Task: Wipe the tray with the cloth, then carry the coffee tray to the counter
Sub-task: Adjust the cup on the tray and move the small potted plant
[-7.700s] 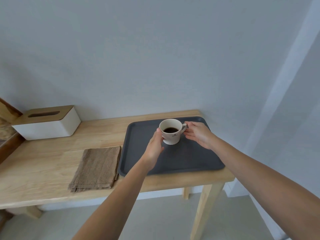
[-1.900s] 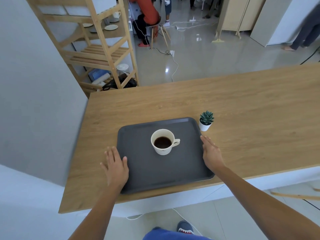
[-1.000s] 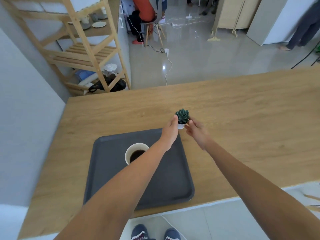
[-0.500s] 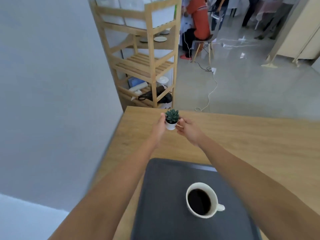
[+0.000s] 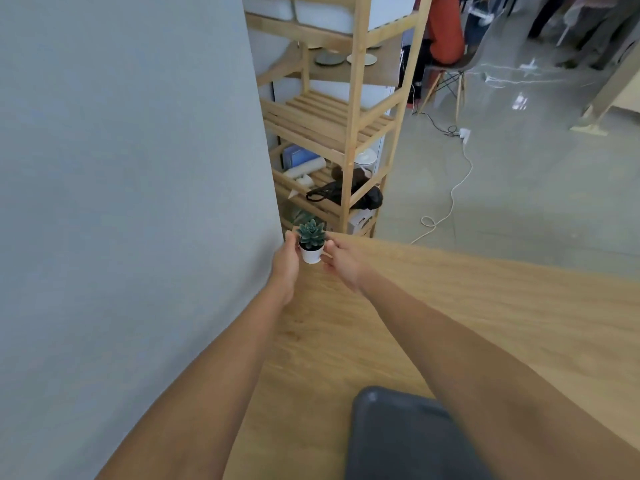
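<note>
You stand at a wooden counter (image 5: 485, 306) beside a grey wall (image 5: 121, 168), a wooden shelf (image 5: 349, 133) beyond. Your left hand (image 5: 285, 263) and right hand (image 5: 343, 261) clasp a small potted succulent (image 5: 311, 242) at the far corner; the dark tray (image 5: 398, 438) lies well behind them, nearest you.

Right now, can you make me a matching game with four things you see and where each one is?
Things:
1. plant
2. tray
3. plates
4. white cable

Places:
A. on the rack's upper shelf
B. between the two hands, at the counter's far corner
C. on the grey floor
D. at the near end of the counter, bottom of the picture

Pairs: 1-B, 2-D, 3-A, 4-C

The left hand and right hand are on either side of the plant's white pot.
</note>
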